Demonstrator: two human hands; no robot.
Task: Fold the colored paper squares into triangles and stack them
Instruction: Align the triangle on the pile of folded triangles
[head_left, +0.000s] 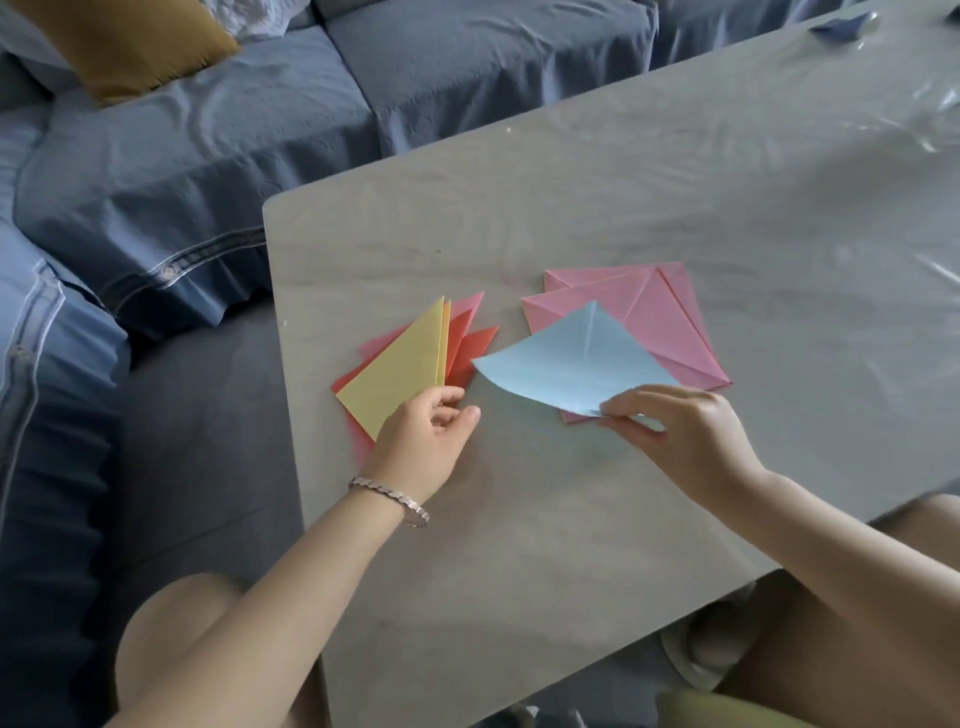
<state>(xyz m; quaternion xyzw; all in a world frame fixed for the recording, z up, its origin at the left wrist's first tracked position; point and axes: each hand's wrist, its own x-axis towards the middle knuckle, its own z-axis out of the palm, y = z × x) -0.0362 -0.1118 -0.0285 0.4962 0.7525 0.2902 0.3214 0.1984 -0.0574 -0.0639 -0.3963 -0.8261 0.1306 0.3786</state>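
Two piles of paper lie on the table (519, 519). At its left edge sits a fanned pile of folded triangles: a yellow triangle (400, 374) on top, red triangles (470, 340) and pink ones showing under it, some corners jutting past the edge. Toward the middle, well clear of every edge, lies a pile of creased pink squares (660, 317).

The right hand (685, 431) pinches the near corner of a blue sheet (566, 364) between thumb and fingertips. The sheet is unfolded, creased down its middle and curved; it lies partly over the pink squares, with its left corner reaching toward the red triangles.

The left hand (426, 431) covers the near corner of the yellow triangle, fingers loosely curled with a gap to the thumb; whether it grasps the paper or only rests there cannot be told. A silver bracelet (389, 501) circles that wrist.

A blue sofa (208, 156) with a mustard cushion (140, 41) runs beyond the table's far and left edges.
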